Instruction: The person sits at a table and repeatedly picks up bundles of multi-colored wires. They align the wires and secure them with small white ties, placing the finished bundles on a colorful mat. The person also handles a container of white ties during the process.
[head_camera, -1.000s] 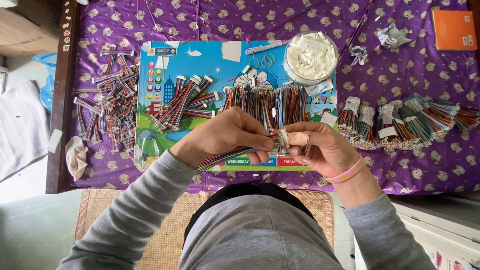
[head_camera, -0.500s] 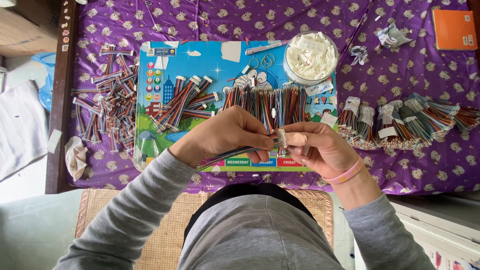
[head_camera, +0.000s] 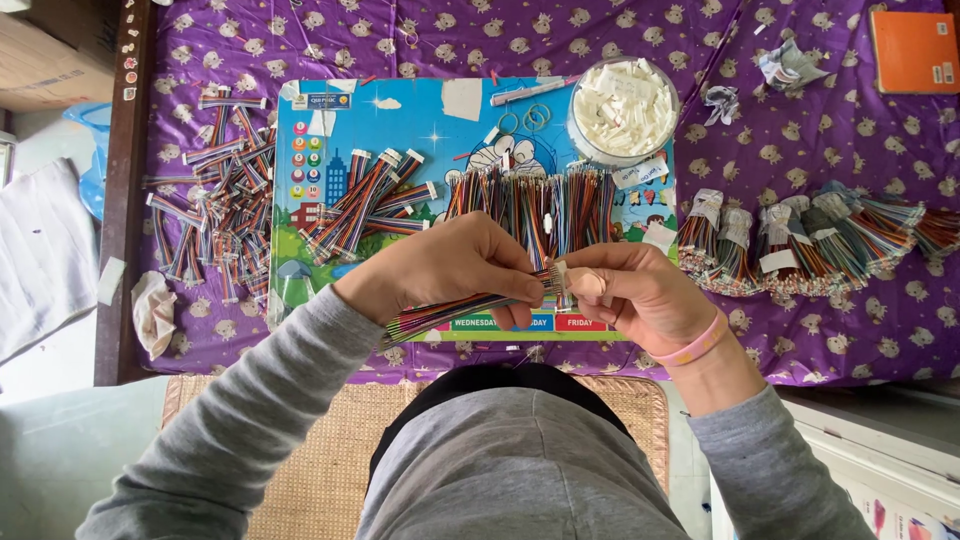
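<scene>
Table: I look straight down on a purple patterned cloth that covers it; the near edge runs just under my wrists, the dark wooden left edge stands past the loose pile.
Board: a bright blue cartoon play board lies mid-table, and I work over its near edge.
Open room: little bare cloth shows; the freest strip I see lies between the board's right side and the bundled stock, so I judge any set-down goes best there or back on the board.
Loose wire pile: short multicoloured cable pieces lie heaped left of the board, well apart from my hands.
Bundled wires: tied sheaves lie in a row on the right, near my right forearm; a wide elbow swing could catch them.
Wire row: a comb of coloured leads lies on the board just beyond my knuckles.
Bowl: a clear round bowl of white pieces stands at the board's far right corner.
Left hand: closed around the ribbon cable, which trails back toward my left sleeve.
Right hand: fingers pinched on the small white connector at the cable's end.
Doing it well: I judge the leads must stay flat and in order, my left grip close behind the connector, pressure squarely along the wires.
</scene>
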